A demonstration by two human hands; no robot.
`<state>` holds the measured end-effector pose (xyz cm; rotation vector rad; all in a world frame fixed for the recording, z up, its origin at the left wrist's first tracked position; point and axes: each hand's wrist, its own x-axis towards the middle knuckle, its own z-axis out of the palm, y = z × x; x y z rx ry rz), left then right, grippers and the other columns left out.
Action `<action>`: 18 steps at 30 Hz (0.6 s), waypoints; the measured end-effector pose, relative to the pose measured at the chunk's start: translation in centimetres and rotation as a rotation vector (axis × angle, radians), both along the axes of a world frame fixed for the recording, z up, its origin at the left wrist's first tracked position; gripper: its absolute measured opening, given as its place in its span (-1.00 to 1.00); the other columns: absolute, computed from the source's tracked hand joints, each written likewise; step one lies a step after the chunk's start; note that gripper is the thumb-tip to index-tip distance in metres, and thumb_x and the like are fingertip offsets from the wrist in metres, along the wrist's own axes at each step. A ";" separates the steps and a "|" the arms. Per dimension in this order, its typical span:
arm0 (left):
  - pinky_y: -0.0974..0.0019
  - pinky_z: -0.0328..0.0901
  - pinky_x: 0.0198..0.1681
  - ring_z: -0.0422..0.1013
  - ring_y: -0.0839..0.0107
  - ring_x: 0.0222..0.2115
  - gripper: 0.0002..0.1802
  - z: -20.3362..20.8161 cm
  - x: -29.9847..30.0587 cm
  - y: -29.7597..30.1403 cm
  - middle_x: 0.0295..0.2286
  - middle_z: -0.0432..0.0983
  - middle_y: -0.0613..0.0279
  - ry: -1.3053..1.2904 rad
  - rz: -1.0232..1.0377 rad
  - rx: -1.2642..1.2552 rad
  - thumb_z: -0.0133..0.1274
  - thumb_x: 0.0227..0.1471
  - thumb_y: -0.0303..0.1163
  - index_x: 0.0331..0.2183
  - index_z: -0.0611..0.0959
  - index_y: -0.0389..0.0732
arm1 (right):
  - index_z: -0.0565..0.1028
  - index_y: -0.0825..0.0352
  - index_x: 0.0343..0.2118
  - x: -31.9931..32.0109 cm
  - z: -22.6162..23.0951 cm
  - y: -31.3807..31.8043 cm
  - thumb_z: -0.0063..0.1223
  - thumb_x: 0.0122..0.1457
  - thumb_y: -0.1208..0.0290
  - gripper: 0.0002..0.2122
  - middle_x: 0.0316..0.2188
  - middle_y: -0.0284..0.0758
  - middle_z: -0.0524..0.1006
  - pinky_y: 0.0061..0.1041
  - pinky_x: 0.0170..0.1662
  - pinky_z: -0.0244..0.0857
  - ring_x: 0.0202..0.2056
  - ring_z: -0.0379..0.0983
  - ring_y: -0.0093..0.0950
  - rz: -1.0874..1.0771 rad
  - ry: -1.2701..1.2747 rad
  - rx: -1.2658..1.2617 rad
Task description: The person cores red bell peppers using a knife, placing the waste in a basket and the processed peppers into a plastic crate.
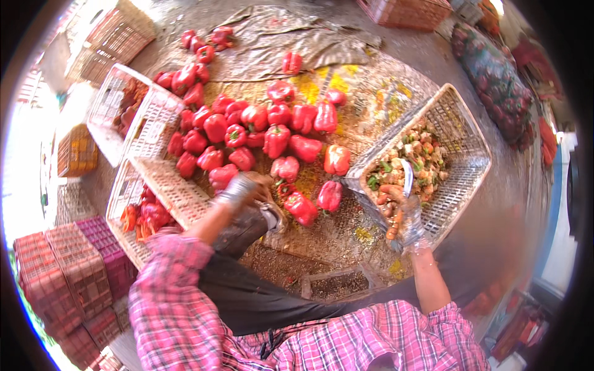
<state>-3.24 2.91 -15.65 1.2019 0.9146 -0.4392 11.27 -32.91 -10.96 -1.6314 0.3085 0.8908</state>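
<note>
My left hand (244, 189), in a thin clear glove, reaches over the near edge of a pile of red bell peppers (276, 141). It is closest to a red pepper (223, 177) beside its wrist; its fingers are blurred, and whether they grip anything is unclear. In my right hand (408, 224), also gloved, is a knife with a pale curved blade (407, 177), its handle mostly covered by the fingers. That hand hangs over the near side of a white plastic crate (465, 162) holding cut pepper cores and green stems (417, 151).
Two white crates with red peppers (154, 214) stand left of the pile. Stacked red and purple crates (74, 266) rise at the lower left. A cloth (266, 43) lies behind the peppers. Filled net sacks (495, 86) lean at the right. My shoe (272, 217) is beside the peppers.
</note>
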 end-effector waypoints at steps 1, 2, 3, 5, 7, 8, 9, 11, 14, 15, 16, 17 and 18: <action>0.23 0.35 -0.36 0.44 0.11 -0.41 -0.57 -7.2 -0.7 -2.5 -0.40 0.48 -0.02 0.079 0.012 0.002 0.16 -0.06 -0.12 -0.27 0.53 -0.28 | 0.48 0.32 -0.17 -0.1 -0.5 0.3 0.04 0.17 0.16 -0.68 -0.47 -0.42 0.49 -0.73 -0.65 0.17 -0.59 0.28 -0.71 0.001 -0.048 0.055; 0.20 0.36 -0.28 0.43 0.04 -0.32 -0.47 -14.7 -2.6 -4.9 -0.33 0.48 -0.06 0.159 0.046 0.052 0.21 -0.12 -0.07 -0.22 0.52 -0.29 | 0.49 0.33 -0.18 -0.1 0.3 1.4 0.03 0.17 0.17 -0.69 -0.48 -0.41 0.51 -0.72 -0.67 0.16 -0.60 0.29 -0.71 0.017 -0.018 0.041; 0.16 0.37 -0.20 0.42 -0.03 -0.22 -0.36 -21.6 -5.1 -7.1 -0.27 0.48 -0.10 0.227 0.106 0.158 0.25 -0.18 -0.02 -0.18 0.50 -0.30 | 0.50 0.34 -0.19 0.1 1.3 2.6 0.02 0.18 0.19 -0.70 -0.48 -0.40 0.52 -0.72 -0.69 0.15 -0.62 0.30 -0.71 0.045 0.007 0.033; 0.15 0.36 -0.08 0.40 -0.08 -0.08 -0.15 -24.6 -3.0 -14.4 -0.13 0.44 -0.15 0.269 0.239 0.173 0.32 -0.31 0.05 -0.06 0.43 -0.30 | 0.52 0.38 -0.23 1.1 -0.2 1.5 0.00 0.19 0.21 -0.70 -0.51 -0.33 0.56 -0.73 -0.68 0.17 -0.67 0.34 -0.68 0.067 -0.089 -0.061; 0.12 0.36 -0.11 0.43 -0.01 -0.13 -0.10 -26.4 -2.3 -17.8 -0.11 0.43 -0.15 0.538 0.226 0.616 0.34 -0.37 -0.03 -0.04 0.39 -0.33 | 0.52 0.40 -0.23 1.0 -0.5 1.7 0.00 0.18 0.23 -0.70 -0.53 -0.31 0.56 -0.72 -0.68 0.19 -0.67 0.34 -0.67 0.030 -0.027 -0.047; 0.11 0.37 -0.12 0.44 0.01 -0.15 -0.09 -27.8 -2.3 -18.3 -0.12 0.43 -0.14 0.597 0.183 0.745 0.35 -0.40 -0.06 -0.03 0.37 -0.35 | 0.51 0.40 -0.21 1.2 -1.1 1.4 0.00 0.18 0.25 -0.71 -0.54 -0.30 0.56 -0.71 -0.67 0.21 -0.68 0.35 -0.67 0.054 -0.047 -0.022; 0.12 0.37 -0.13 0.45 0.02 -0.18 -0.10 -29.1 -4.1 -17.6 -0.15 0.46 -0.14 0.519 0.117 0.695 0.35 -0.42 -0.10 -0.06 0.38 -0.38 | 0.53 0.35 -0.16 1.1 -1.1 1.9 -0.05 0.21 0.29 -0.73 -0.49 -0.35 0.58 -0.72 -0.63 0.24 -0.66 0.37 -0.70 0.172 -0.060 -0.052; 0.20 0.37 -0.18 0.46 0.09 -0.27 -0.14 -29.1 -4.7 -17.1 -0.25 0.49 -0.09 0.519 0.505 0.536 0.35 -0.45 -0.18 -0.12 0.39 -0.46 | 0.51 0.34 -0.12 0.9 -0.7 2.5 -0.07 0.22 0.26 -0.71 -0.49 -0.36 0.57 -0.69 -0.62 0.27 -0.65 0.39 -0.70 0.295 -0.028 -0.123; 0.24 0.34 -0.25 0.42 0.23 -0.36 -0.14 -22.9 -1.4 -15.3 -0.35 0.50 0.01 0.462 0.360 0.427 0.36 -0.48 -0.20 -0.14 0.40 -0.51 | 0.45 0.25 -0.02 -0.4 -2.3 2.3 -0.07 0.23 0.26 -0.69 -0.51 -0.37 0.54 -0.69 -0.67 0.24 -0.67 0.36 -0.68 0.306 -0.090 0.000; 0.25 0.35 -0.26 0.42 0.21 -0.36 -0.11 -22.3 -1.9 -13.8 -0.34 0.50 0.00 0.432 0.297 0.347 0.36 -0.48 -0.18 -0.11 0.39 -0.50 | 0.41 0.22 0.03 -1.1 -1.7 3.3 -0.09 0.24 0.27 -0.68 -0.52 -0.38 0.53 -0.68 -0.67 0.24 -0.67 0.35 -0.67 0.411 -0.035 -0.043; 0.27 0.36 -0.27 0.42 0.24 -0.37 -0.14 -22.6 -2.6 -13.1 -0.34 0.50 0.02 0.315 0.446 0.417 0.36 -0.46 -0.22 -0.10 0.40 -0.47 | 0.37 0.19 0.08 -1.6 -1.2 4.9 -0.10 0.25 0.27 -0.66 -0.53 -0.39 0.51 -0.68 -0.68 0.24 -0.67 0.34 -0.67 0.527 0.014 -0.084; 0.28 0.36 -0.28 0.42 0.26 -0.38 -0.17 -22.8 -3.5 -12.5 -0.34 0.50 0.03 0.195 0.591 0.487 0.36 -0.43 -0.26 -0.09 0.40 -0.44 | 0.34 0.16 0.12 -2.4 -0.7 6.3 -0.12 0.26 0.28 -0.63 -0.53 -0.40 0.50 -0.67 -0.68 0.24 -0.68 0.32 -0.67 0.642 0.062 -0.127; 0.28 0.37 -0.27 0.42 0.29 -0.36 -0.18 -19.1 -0.8 -12.6 -0.32 0.49 0.06 0.037 0.533 0.408 0.35 -0.41 -0.34 -0.05 0.38 -0.41 | 0.30 0.17 0.15 -2.7 -2.0 6.3 -0.13 0.26 0.29 -0.62 -0.56 -0.41 0.47 -0.68 -0.68 0.24 -0.68 0.30 -0.67 0.636 -0.023 -0.194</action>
